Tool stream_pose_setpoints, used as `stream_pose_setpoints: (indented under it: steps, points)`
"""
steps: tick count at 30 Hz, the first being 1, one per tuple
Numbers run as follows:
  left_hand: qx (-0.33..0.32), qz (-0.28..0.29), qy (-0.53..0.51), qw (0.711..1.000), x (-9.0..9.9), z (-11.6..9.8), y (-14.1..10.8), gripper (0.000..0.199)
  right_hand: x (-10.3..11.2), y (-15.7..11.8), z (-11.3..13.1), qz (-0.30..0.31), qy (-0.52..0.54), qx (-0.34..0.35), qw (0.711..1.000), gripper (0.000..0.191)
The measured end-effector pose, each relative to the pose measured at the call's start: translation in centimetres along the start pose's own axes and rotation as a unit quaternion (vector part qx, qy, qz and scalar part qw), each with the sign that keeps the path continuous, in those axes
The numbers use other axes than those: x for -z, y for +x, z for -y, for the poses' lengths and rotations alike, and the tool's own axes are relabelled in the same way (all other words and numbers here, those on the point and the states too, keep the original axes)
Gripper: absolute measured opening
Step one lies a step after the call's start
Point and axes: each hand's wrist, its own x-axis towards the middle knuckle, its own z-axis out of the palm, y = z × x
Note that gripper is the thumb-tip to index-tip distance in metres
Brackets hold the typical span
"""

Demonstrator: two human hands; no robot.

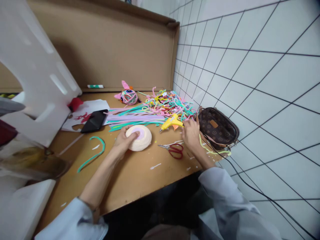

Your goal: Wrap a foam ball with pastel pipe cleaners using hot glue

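My left hand [123,139] is closed around a round, cream-coloured coiled piece [143,141] with a lilac centre, the thumb pressed on top. The piece is held just above the table. At the right, my right hand [191,134] has its fingers curled at the rear end of a yellow hot glue gun [172,122], whose nozzle points left; the fingertips are partly hidden. Between my hands lie red-handled scissors [175,151]. Behind them are a bundle of lilac and green pipe cleaners [137,118] and a tangled multicoloured heap of them [165,101].
A brown patterned handbag [217,128] stands by the tiled wall, with a black cable [240,175] running past. A pink toy figure [128,96], a black phone [94,121], a green bent pipe cleaner [102,150] and white scraps lie on the table [130,186]. White plastic frames crowd the left.
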Motion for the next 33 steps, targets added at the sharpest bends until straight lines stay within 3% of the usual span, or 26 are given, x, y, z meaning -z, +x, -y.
stream_pose_setpoints:
  steps: [5, 10, 12, 14, 17, 19, 22, 26, 29, 33]
  points:
    - [0.013, -0.008, 0.003, 1.0, -0.1, 0.0, 0.0, 0.058, -1.6, 0.6, -3.0, 0.095, 0.012, -0.046, 0.994, 0.04]
    - [0.018, -0.007, -0.004, 1.0, -0.2, -0.3, -0.2, 0.061, -2.3, 0.3, -3.8, 0.16, -0.042, -0.083, 0.983, 0.033]
    - [0.018, -0.005, -0.007, 1.0, -0.3, -0.4, -0.3, 0.062, -2.0, 0.0, -3.3, 0.147, -0.051, -0.085, 0.984, 0.033]
    - [0.017, 0.002, -0.009, 1.0, -0.3, -0.6, -0.5, 0.062, -1.4, -0.3, -2.3, 0.092, -0.028, -0.066, 0.993, 0.036]
    - [0.011, 0.009, -0.004, 1.0, -0.3, -0.8, -0.7, 0.062, -0.5, -0.5, 0.5, 0.002, 0.145, 0.014, 0.989, 0.03]
    - [0.006, 0.007, -0.006, 1.0, -0.3, -0.8, -0.7, 0.062, -0.4, -0.1, 3.2, -0.01, 0.328, 0.045, 0.943, 0.02]
    - [0.006, 0.012, -0.017, 1.0, -0.3, -0.9, -0.7, 0.062, -0.8, 1.4, 7.4, 0.038, 0.521, 0.03, 0.852, 0.015]
    - [0.01, 0.017, -0.03, 0.999, -0.4, -0.9, -0.7, 0.064, -2.0, 4.0, 10.8, 0.191, 0.65, 0.011, 0.736, 0.024]
    - [0.014, 0.018, -0.043, 0.999, -0.4, -0.9, -0.8, 0.067, -3.0, 5.0, 11.3, 0.242, 0.686, -0.01, 0.686, 0.029]
    - [0.022, 0.034, -0.053, 0.998, -0.2, -0.9, -0.8, 0.069, -3.7, 4.8, 10.5, 0.263, 0.707, -0.015, 0.656, 0.031]
